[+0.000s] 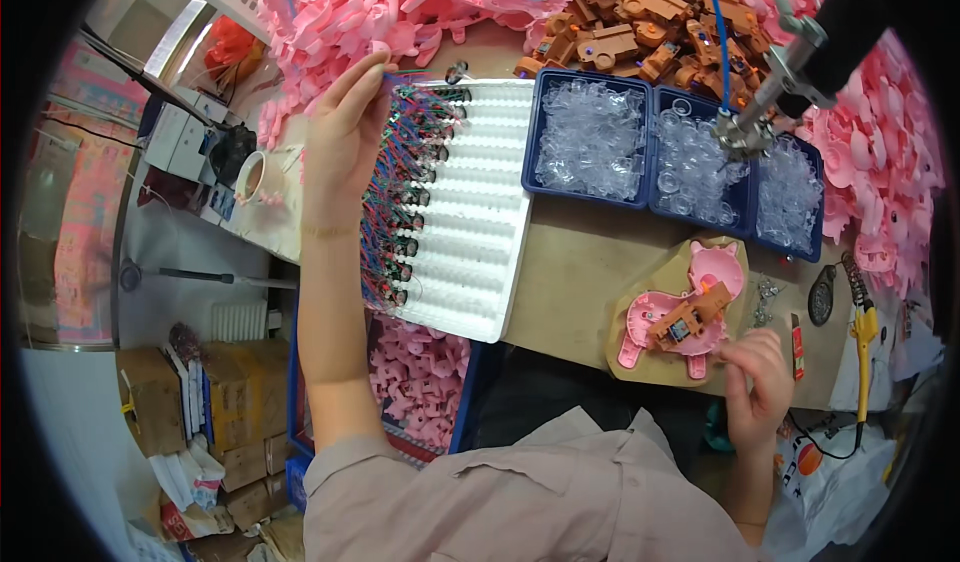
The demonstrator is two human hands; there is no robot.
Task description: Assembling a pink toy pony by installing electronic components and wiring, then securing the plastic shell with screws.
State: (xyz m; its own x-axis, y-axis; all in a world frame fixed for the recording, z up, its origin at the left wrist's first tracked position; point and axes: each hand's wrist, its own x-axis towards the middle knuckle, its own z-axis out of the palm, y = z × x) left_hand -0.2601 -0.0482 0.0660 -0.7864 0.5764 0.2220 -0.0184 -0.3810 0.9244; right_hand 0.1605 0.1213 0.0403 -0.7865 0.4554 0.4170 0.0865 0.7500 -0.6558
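My left hand [350, 127] is raised at the left end of the white ridged tray [480, 217], its fingers pinched on thin coloured wires [393, 78]. These run toward a small dark round part [457, 71] above the tray's far edge. More red, blue and green wires with dark round ends [400, 192] lie along the tray's left side. My right hand [762, 382] is curled beside an open pink animal-shaped toy shell [716, 268], fingertips close to its lower right edge; whether they grip anything is unclear. A brown plastic housing [706, 307] sits tilted in the shell, on a tan pad [628, 360].
Dark blue bins [643, 204] of clear plastic parts stand behind the shell. Pink shells [340, 22] and brown housings [640, 7] are heaped at the back. A metal-jointed stand [745, 132] overhangs the right bins. A yellow-handled soldering iron [864, 352] hangs at right.
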